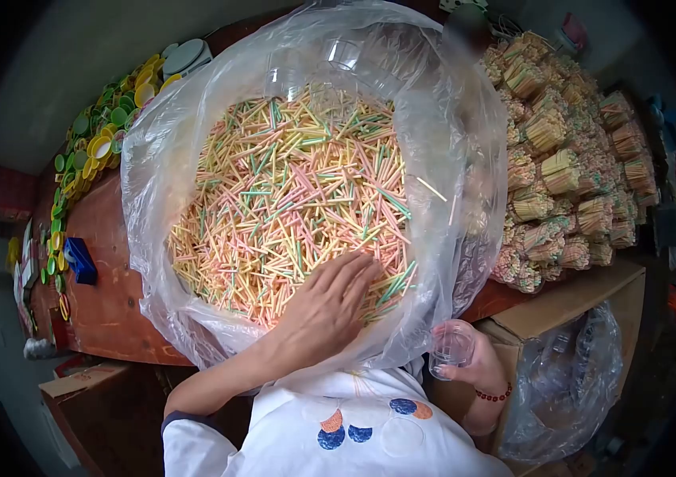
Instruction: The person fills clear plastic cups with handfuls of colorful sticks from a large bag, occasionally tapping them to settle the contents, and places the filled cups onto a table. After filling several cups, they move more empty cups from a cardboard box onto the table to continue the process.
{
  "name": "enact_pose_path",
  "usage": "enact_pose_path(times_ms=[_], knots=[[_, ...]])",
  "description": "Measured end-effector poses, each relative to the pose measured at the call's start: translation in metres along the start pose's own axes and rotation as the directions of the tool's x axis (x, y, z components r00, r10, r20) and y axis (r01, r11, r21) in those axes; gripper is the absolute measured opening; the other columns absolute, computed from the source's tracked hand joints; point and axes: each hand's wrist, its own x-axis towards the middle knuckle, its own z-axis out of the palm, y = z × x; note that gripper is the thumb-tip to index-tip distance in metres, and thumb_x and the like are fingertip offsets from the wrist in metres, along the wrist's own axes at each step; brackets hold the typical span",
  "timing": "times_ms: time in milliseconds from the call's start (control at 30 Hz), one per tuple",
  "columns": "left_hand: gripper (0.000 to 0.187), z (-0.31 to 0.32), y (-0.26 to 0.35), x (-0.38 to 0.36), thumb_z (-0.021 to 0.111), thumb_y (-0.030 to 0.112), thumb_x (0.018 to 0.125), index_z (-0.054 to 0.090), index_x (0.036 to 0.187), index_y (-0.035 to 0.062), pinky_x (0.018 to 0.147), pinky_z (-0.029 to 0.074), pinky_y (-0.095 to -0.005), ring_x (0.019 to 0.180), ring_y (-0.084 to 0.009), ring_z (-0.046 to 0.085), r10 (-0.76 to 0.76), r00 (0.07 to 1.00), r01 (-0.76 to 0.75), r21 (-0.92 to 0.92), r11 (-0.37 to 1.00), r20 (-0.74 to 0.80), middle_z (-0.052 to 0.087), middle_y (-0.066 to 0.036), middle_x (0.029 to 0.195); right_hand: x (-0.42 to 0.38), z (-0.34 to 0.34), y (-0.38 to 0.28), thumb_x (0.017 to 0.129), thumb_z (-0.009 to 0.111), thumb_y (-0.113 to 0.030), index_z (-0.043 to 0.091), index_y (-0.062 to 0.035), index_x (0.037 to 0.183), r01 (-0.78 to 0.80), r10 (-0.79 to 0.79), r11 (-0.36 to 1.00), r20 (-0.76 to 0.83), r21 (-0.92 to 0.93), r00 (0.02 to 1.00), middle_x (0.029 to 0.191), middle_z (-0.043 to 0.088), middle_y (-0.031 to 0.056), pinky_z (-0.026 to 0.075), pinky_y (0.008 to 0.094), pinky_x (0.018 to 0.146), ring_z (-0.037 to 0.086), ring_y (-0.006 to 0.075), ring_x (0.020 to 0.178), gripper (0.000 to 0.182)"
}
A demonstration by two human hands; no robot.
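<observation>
The left hand (326,306) lies palm down on the pastel sticks (290,183) in the plastic bag (151,179), at the counter's (107,262) near edge; I cannot tell whether its grip has any. The right hand (477,362), just beyond that edge, grasps a clear cup (451,350). Stick bundles (560,171) fill the counter's right end.

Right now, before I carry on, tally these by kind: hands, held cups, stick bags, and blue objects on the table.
Hands: 2 (left hand, right hand)
Held cup: 1
Stick bag: 1
Blue object: 1
Total: 5
</observation>
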Motion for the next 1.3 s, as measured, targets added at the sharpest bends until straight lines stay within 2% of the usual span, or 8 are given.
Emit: enact_pose_path(times_ms=[200,433,600,733,833,1000,1133,1300], knots=[[0.099,0.028,-0.002,0.027,0.073,0.028,0.079,0.027,0.161,0.0008,0.126,0.022,-0.0431,0.15,-0.0288,0.035,-0.017,0.995,-0.019,0.338,0.941,0.103,0.039,-0.015,0.16,-0.011,0.0,0.003,0.076,0.086,-0.003,0.052,-0.0014,0.136,-0.017,0.017,1.0,-0.052,-0.008,0.999,0.128,0.061,0.0053,0.05,0.0329,0.101,0.062,0.014,0.114,0.069],[0.051,0.038,-0.012,0.057,0.059,0.02,0.092,0.054,0.136,-0.0048,0.109,0.038,-0.0433,0.123,-0.0276,0.053,0.122,0.989,-0.08,0.379,0.922,-0.087,0.056,-0.018,0.131,-0.016,-0.001,0.002,0.076,0.087,-0.004,0.05,-0.0009,0.136,-0.085,0.077,0.994,-0.128,-0.064,0.989,0.125,0.062,0.0064,0.051,0.0335,0.101,0.063,0.0147,0.114,0.071],[0.038,0.023,-0.03,0.062,0.073,0.014,0.08,0.061,0.113,0.0017,0.087,0.048,-0.0407,0.094,-0.0287,0.062,0.057,0.995,-0.045,0.135,0.99,-0.081,0.065,-0.011,0.096,-0.03,0.01,-0.02,0.074,0.089,-0.006,0.05,-0.0001,0.136,-0.155,0.132,0.983,-0.21,-0.095,0.969,0.128,0.061,0.0075,0.052,0.0347,0.101,0.063,0.0152,0.115,0.073],[0.055,-0.007,-0.049,0.054,0.084,0.01,0.064,0.064,0.115,0.0055,0.076,0.056,-0.044,0.084,-0.0308,0.069,-0.175,0.983,0.157,-0.258,0.953,-0.046,0.069,-0.012,0.092,-0.03,0.02,-0.042,0.072,0.088,-0.007,0.047,0.0,0.137,0.153,-0.155,0.988,-0.357,-0.034,0.921,0.129,0.061,0.0111,0.052,0.0358,0.101,0.061,0.0186,0.118,0.077],[0.049,-0.006,-0.059,0.043,0.078,0.008,0.083,0.059,0.127,0.0032,0.093,0.056,-0.0376,0.108,-0.021,0.068,-0.404,0.905,0.297,-0.877,0.378,0.132,0.071,-0.008,0.114,0.023,0.044,-0.067,0.077,0.088,-0.01,0.038,-0.0005,0.143,0.387,-0.364,0.922,-0.286,0.025,0.886,0.128,0.06,0.0114,0.049,0.0316,0.102,0.059,0.0179,0.117,0.083],[0.056,-0.01,-0.066,0.039,0.067,0.002,0.093,0.046,0.144,0.0029,0.11,0.05,-0.0431,0.126,-0.0268,0.063,-0.513,0.855,-0.111,-0.936,-0.333,0.081,0.066,-0.009,0.118,0.124,0.079,-0.05,0.098,0.071,-0.01,0.024,-0.0026,0.155,0.485,-0.48,0.874,-0.117,0.017,0.869,0.131,0.057,0.0109,0.047,0.0348,0.103,0.056,0.0186,0.123,0.075],[0.051,-0.042,-0.037,0.05,0.069,0.005,0.087,0.048,0.132,0.0068,0.125,0.033,-0.0492,0.111,-0.026,0.066,-0.599,0.798,-0.287,-0.918,-0.275,-0.07,0.063,-0.007,0.109,0.15,0.105,-0.051,0.086,0.082,-0.013,0.039,-0.0005,0.149,0.541,-0.675,0.67,-0.113,-0.508,0.729,0.137,0.057,0.0166,0.048,0.0392,0.105,0.058,0.0276,0.126,0.077],[0.041,-0.033,-0.02,0.051,0.074,0.012,0.088,0.05,0.121,0.0069,0.126,0.027,-0.0505,0.127,-0.0277,0.059,-0.493,0.83,-0.284,-0.958,0.029,-0.261,0.062,-0.01,0.113,0.161,0.118,-0.057,0.069,0.087,-0.005,0.053,-0.0048,0.137,0.539,-0.765,0.517,-0.075,-0.665,0.64,0.129,0.06,0.0164,0.051,0.0445,0.1,0.06,0.0359,0.12,0.076]])
